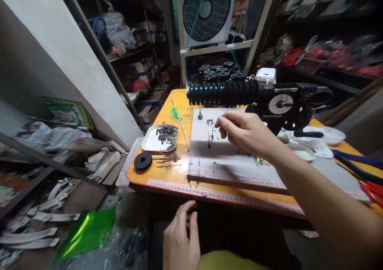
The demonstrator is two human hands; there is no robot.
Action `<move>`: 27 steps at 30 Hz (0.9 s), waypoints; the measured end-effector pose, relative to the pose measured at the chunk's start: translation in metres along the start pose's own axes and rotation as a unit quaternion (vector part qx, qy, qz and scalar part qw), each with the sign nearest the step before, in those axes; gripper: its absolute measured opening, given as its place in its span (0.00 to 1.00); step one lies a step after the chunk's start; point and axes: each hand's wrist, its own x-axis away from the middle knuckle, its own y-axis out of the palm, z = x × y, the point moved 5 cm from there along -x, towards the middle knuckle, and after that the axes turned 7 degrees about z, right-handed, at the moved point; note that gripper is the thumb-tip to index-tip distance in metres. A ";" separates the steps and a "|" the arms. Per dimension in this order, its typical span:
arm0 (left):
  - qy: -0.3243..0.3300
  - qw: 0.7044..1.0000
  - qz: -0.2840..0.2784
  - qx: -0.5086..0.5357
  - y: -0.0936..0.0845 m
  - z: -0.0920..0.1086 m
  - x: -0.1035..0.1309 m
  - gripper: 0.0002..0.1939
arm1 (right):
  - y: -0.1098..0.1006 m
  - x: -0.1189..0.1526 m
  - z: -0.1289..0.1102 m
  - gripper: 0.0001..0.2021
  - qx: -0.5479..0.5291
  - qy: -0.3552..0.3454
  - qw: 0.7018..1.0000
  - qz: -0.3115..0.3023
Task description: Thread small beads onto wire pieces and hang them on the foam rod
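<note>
on the orange table (163, 116), a pale board (199, 150) lay beneath the right hand (239, 128), its grip narrow, while the left hand (183, 236) curled before the table's edge; whether either held anything could not be told. the dark-topped bundle of strands (210, 124) lay on the board just beside the right hand, where a light pinch probably suited best.

At 3 o'clock, my right hand (243, 133) curls inward; whether it pinches anything is too small to tell, and my forearm (323, 188) is cropped at the right edge. My left hand (182, 236), at 6, runs off the bottom. A fan (206, 12) loses its top at 12, bagged goods (320, 54) blur at 2, red handles (371, 194) leave the frame at 4.
</note>
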 end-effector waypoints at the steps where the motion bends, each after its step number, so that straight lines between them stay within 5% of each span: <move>1: 0.018 1.000 0.014 0.015 -0.004 0.007 -0.002 0.07 | -0.003 0.005 -0.003 0.14 -0.011 0.007 1.000 -0.011; 7: 0.114 0.983 -0.001 0.146 -0.001 0.057 -0.018 0.09 | -0.011 0.036 -0.013 0.19 -0.126 0.056 0.985 -0.104; 13: 0.142 0.959 -0.168 0.180 0.042 0.099 -0.033 0.19 | -0.006 0.065 -0.008 0.20 -0.200 0.125 0.955 -0.178; 18: 0.024 0.911 -0.334 0.241 0.075 0.095 -0.016 0.20 | 0.004 0.085 0.005 0.19 -0.285 0.201 0.917 -0.192; 21: -0.080 0.874 -0.346 0.332 0.081 0.074 0.002 0.22 | 0.014 0.096 0.019 0.17 -0.330 0.247 0.893 -0.181; 27: -0.234 0.733 -0.344 0.538 0.083 0.050 0.031 0.22 | 0.037 0.110 0.032 0.20 -0.376 0.298 0.864 -0.156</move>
